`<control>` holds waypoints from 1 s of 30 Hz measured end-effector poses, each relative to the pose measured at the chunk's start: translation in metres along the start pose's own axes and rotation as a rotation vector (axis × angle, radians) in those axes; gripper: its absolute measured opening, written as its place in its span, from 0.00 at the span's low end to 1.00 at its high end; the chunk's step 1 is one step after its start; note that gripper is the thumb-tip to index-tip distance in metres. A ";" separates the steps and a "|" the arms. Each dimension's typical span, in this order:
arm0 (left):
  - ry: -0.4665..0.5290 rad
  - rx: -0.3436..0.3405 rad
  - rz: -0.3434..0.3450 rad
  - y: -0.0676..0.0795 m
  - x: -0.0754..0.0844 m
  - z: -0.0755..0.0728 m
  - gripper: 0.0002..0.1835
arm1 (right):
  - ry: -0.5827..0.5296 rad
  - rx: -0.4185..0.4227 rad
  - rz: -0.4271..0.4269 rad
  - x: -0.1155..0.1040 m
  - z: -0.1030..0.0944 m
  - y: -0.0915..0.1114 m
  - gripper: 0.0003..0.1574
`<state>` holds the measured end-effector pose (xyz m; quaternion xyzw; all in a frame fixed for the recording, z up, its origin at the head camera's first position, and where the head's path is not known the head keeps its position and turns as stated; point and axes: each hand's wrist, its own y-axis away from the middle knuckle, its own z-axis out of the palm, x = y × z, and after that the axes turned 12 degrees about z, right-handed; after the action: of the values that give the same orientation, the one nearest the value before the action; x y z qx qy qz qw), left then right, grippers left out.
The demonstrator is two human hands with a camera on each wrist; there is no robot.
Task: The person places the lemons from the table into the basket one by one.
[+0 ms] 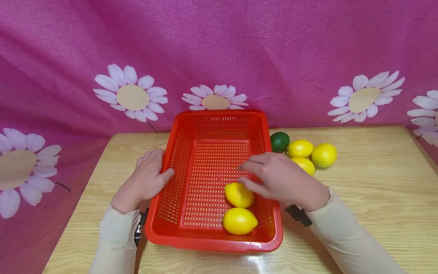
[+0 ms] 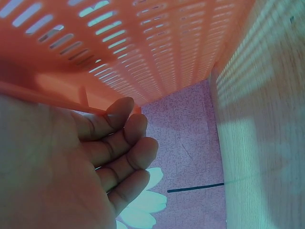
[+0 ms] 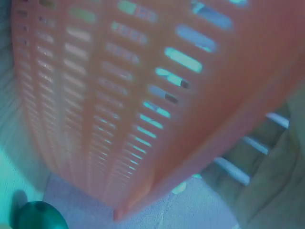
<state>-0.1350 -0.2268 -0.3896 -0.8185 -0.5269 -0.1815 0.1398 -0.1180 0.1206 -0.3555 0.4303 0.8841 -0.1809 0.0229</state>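
A red slotted plastic basket (image 1: 219,245) stands on the table. My left hand (image 1: 142,182) holds its left rim, thumb over the top. In the left wrist view the curled fingers (image 2: 136,152) lie outside, beneath the rim. Two yellow lemons, one nearer (image 1: 239,221) and one farther (image 1: 236,196), lie in the basket's near right corner. Over the right rim reaches my right hand (image 1: 278,177), its fingers loosely extended inside and its thumb just above the farther lemon. Whether the thumb touches it, I cannot tell. In the right wrist view the basket wall (image 3: 228,109) hides most fingertips.
Right of the basket lie a dark green fruit (image 1: 280,142) and three lemons: one behind (image 1: 300,148), one farthest right (image 1: 324,155), one partly behind my right hand (image 1: 304,165). A pink cloth with daisies (image 1: 273,57) hangs behind the wooden table (image 1: 376,190).
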 end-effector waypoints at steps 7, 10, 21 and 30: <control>0.007 0.002 -0.002 0.001 0.001 -0.001 0.20 | -0.022 0.041 0.151 0.008 -0.014 0.005 0.14; 0.010 0.000 -0.002 0.001 0.001 -0.002 0.20 | -0.013 0.044 0.177 0.013 -0.017 0.007 0.15; 0.010 0.002 0.005 0.001 0.001 -0.002 0.20 | 0.020 -0.032 0.310 0.027 -0.029 0.013 0.04; 0.010 0.007 0.006 0.001 0.002 -0.002 0.21 | 0.015 -0.108 0.372 0.037 -0.034 0.014 0.10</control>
<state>-0.1335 -0.2259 -0.3872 -0.8186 -0.5244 -0.1835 0.1458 -0.1268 0.1676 -0.3355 0.5857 0.7979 -0.1227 0.0725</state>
